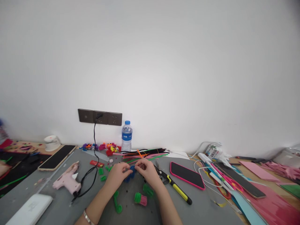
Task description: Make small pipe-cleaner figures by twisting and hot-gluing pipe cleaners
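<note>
A blue fuzzy piece (130, 175), seemingly bent pipe cleaner, is between my two hands, low over the grey mat. My left hand (117, 175) pinches it from the left. My right hand (148, 171) has thumb and finger pressed together at its upper right edge. An orange stem (140, 153) rises behind the right fingers; whether they grip it I cannot tell. Green coiled bits (101, 171) lie left of the left hand. Below the hands are a green curved piece (117, 201), a green and pink coil (140, 199) and another green coil (148, 189).
Behind my hands lie several pipe cleaners (150, 153) and a water bottle (127, 137). A pink glue gun (68, 180) with a black cord is on the left. Yellow-handled pliers (179, 189) and a pink-cased phone (187, 175) lie right. A white power bank (30, 209) sits front left.
</note>
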A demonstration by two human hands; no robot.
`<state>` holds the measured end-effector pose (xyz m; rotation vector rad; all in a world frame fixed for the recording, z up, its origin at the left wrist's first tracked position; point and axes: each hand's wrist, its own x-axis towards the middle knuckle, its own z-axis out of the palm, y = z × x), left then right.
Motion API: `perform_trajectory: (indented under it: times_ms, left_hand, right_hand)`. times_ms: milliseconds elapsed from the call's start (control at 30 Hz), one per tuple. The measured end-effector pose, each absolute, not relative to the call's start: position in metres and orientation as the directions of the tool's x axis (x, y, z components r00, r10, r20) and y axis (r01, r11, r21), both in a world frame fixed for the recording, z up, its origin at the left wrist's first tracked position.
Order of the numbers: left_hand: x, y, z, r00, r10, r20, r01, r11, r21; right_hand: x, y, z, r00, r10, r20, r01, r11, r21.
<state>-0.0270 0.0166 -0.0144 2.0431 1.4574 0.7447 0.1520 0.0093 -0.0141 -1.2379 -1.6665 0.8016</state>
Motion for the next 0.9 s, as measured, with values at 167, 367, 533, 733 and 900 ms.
perform_trajectory:
  times_ms: [167,367,533,733,900]
  left_hand:
    - [-0.0273,0.0181,-0.0175,0.27,0.953,0.14,0.668,-0.29,0.685]
    - [-0.0272,0.0174,-0.0171,0.261,0.955,0.139,0.676,-0.284,0.68]
    - [-0.0269,0.0159,-0.0142,0.261,0.956,0.134,0.674,-0.28,0.683]
    - [-0.0256,0.0154,-0.0126,0.262,0.956,0.136,0.674,-0.282,0.683]
    - [-0.0253,0.0144,-0.011,0.271,0.951,0.148,0.681,-0.297,0.669]
  right_hand:
    - [0.1536,0.0096,-0.0136,-0.103,0.96,0.259,0.381,0.279,-0.881]
    - [0.1534,0.0087,-0.0117,-0.102,0.961,0.259,0.358,0.278,-0.891]
    - [0.1529,0.0091,-0.0122,-0.122,0.962,0.245,0.359,0.272,-0.893]
    - [0.153,0.0084,-0.0132,-0.135,0.964,0.23,0.365,0.264,-0.893]
    - [0.1518,0.0077,-0.0122,-0.13,0.965,0.227,0.383,0.26,-0.886]
